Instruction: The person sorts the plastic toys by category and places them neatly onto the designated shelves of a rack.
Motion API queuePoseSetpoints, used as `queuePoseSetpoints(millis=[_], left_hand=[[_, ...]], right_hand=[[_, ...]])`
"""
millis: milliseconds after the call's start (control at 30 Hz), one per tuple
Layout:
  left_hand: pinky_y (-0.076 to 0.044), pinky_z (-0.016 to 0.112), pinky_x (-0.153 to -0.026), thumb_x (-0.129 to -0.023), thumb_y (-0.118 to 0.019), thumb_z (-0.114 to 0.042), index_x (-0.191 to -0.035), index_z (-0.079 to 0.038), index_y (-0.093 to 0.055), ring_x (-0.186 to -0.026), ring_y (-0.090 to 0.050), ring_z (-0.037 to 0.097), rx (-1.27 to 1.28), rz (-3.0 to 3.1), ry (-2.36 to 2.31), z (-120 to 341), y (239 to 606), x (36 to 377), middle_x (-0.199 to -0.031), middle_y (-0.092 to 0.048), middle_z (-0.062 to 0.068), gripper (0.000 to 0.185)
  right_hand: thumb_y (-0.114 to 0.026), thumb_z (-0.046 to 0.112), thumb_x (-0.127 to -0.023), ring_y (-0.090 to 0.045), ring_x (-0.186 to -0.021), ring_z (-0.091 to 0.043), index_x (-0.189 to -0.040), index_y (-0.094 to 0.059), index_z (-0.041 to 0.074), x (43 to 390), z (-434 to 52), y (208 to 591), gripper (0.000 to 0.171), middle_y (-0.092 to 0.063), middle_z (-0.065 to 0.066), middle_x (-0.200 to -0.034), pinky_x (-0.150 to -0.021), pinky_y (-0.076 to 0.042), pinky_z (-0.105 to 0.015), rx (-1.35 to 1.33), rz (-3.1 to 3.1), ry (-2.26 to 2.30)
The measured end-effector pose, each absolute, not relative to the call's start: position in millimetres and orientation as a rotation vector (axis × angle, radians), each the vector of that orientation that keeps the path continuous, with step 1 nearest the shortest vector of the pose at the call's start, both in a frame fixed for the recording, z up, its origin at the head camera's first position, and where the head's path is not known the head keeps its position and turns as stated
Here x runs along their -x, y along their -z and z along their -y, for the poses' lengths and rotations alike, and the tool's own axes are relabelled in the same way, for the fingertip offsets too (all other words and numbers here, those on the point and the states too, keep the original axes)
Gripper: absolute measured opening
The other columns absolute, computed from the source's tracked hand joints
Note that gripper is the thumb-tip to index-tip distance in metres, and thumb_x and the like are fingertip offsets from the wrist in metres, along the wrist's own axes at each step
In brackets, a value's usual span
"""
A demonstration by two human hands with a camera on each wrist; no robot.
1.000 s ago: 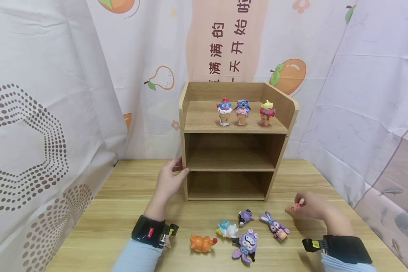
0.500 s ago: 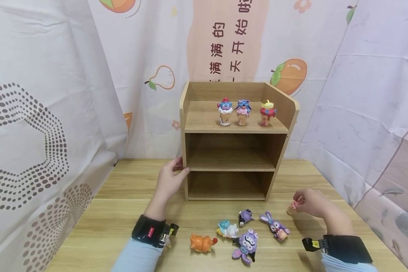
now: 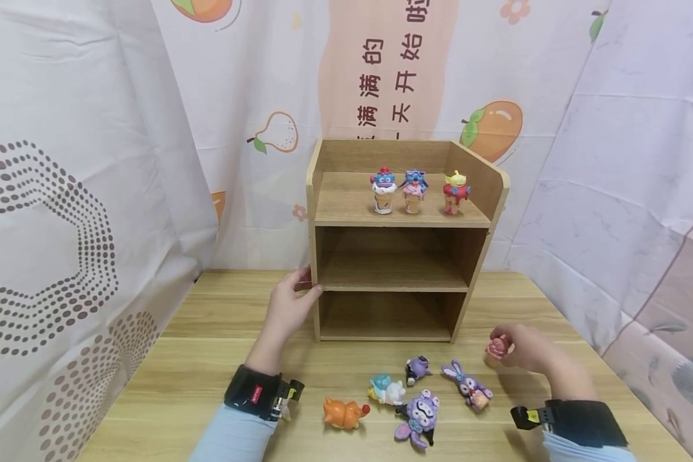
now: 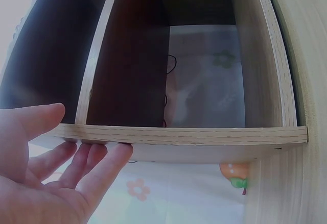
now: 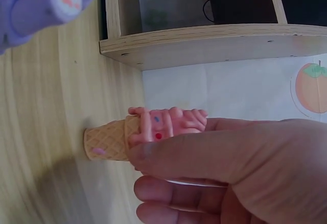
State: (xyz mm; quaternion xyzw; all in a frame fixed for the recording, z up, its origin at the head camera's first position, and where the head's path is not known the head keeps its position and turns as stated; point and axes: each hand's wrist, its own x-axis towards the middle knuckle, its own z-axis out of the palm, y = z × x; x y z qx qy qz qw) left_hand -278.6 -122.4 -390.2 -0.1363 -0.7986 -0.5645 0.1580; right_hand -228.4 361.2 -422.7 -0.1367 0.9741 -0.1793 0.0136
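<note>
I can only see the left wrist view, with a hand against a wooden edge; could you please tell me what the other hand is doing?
Observer: The right hand pinches a small pink ice-cream-cone figure just above the table.
Operator: Thank you. Is anything on the shelf unit already?
Observer: Three cone figures stand on the top tier of the shelf unit; the two lower tiers hold nothing.
Operator: Are other toys nearby?
Observer: Five figures lie on the table in front, including an orange one.
</note>
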Motion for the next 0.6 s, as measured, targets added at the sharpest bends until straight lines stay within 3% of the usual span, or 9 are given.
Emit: queuePoseSetpoints(millis=[167,600], left_hand=[[-0.052,0.055,-0.099,-0.094,-0.073,-0.014,-0.139,0.001,-0.059,-0.116,-0.063,0.034,0.397,2.278,1.612,121.8,390.6,279.3,-0.131,-0.062,0.017,0.050],[-0.052,0.056,-0.098,-0.094,-0.073,-0.015,-0.140,0.000,-0.058,-0.115,-0.064,0.034,0.409,2.277,1.598,122.4,391.7,280.0,-0.131,-0.063,0.016,0.051]], right_hand=[[-0.084,0.002,-0.072,-0.059,-0.080,-0.022,-0.105,-0.068,0.000,227.8,-360.9,424.6,0.037,-0.063,0.000,-0.084,-0.073,-0.054,-0.045,0.439,-3.037,0.564],[-0.085,0.014,-0.078,-0.055,-0.074,-0.015,-0.096,-0.068,0.009,223.6,-358.6,422.2,0.025,-0.059,0.003,-0.078,-0.067,-0.050,-0.036,0.435,-3.073,0.594]])
